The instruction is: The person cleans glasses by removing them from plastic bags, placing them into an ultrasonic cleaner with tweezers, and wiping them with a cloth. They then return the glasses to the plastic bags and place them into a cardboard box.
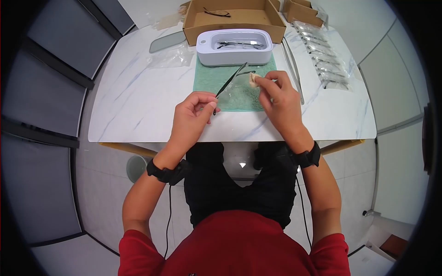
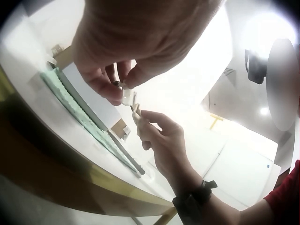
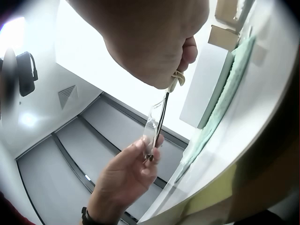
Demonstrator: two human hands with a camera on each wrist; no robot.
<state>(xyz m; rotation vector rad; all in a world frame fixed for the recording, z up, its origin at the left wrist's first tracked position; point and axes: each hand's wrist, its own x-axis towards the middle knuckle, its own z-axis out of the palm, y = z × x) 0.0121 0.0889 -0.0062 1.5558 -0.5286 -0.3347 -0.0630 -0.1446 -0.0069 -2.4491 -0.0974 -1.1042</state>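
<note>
In the head view, we are seeing the left hand (image 1: 194,112) pinching the eyeglasses (image 1: 226,85), which are extending from its fingertips toward two o'clock, above the green towel (image 1: 205,82). Beside them, a pale cloth (image 1: 253,80) is showing at ten o'clock from the right hand (image 1: 282,97), which is pinching it.

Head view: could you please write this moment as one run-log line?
left hand: holds glasses | right hand: pinches beige cloth at the glasses | white tub: on green towel, another pair inside
</note>
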